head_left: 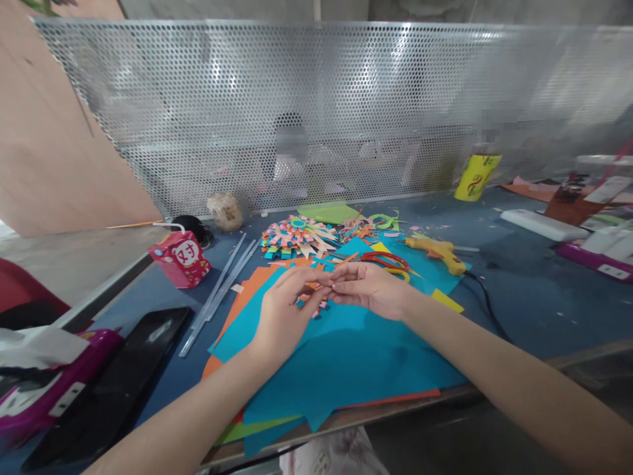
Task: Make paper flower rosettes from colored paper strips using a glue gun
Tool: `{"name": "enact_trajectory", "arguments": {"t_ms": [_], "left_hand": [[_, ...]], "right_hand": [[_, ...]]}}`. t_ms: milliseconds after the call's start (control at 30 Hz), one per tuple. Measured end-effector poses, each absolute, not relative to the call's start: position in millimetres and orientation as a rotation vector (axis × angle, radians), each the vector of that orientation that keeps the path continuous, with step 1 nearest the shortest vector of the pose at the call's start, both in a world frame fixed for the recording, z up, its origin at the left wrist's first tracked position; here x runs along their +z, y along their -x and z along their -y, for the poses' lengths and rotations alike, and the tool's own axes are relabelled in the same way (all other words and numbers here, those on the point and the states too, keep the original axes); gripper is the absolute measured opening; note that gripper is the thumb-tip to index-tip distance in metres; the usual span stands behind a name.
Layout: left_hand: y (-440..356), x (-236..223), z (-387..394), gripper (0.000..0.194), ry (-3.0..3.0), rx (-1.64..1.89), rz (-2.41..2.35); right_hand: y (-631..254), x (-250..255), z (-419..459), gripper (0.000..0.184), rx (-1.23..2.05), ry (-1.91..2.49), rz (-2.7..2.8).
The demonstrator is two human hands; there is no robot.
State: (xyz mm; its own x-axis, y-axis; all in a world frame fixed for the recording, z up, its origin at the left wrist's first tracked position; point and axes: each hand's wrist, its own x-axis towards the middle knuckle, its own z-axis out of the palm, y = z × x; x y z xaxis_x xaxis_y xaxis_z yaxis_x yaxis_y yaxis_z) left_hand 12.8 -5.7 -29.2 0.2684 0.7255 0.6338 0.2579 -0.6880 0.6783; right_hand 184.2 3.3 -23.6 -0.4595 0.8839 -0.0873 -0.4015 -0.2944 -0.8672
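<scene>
My left hand (287, 307) is closed, thumb and fingers pinched together. My right hand (368, 289) meets it fingertip to fingertip, also pinching. Between them is a small piece of orange paper, mostly covered by the fingers. Pink and blue paper tips (316, 307) peek out below the left fingers. Both hands are above a large blue paper sheet (356, 369). Just beyond them lie fringed paper flowers (298, 234) in pink, blue and orange. Red-handled scissors (390, 258) rest close behind my right hand.
A yellow glue gun (438, 252) with a black cord lies to the right. Clear glue sticks (217, 297), a red drink carton (182, 258) and a black phone (111, 389) are at left. A perforated metal screen (208, 105) closes off the back, near a yellow-labelled bottle (477, 177).
</scene>
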Motion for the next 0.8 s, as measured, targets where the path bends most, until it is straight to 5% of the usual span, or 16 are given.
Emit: {"name": "enact_trajectory", "arguments": {"t_ms": [800], "left_hand": [[-14.4, -27.7, 8.6, 0.009, -2.192, 1.462, -0.921]], "right_hand": [[-185.9, -20.7, -0.4, 0.022, 1.824, 0.753, 1.050]]}}
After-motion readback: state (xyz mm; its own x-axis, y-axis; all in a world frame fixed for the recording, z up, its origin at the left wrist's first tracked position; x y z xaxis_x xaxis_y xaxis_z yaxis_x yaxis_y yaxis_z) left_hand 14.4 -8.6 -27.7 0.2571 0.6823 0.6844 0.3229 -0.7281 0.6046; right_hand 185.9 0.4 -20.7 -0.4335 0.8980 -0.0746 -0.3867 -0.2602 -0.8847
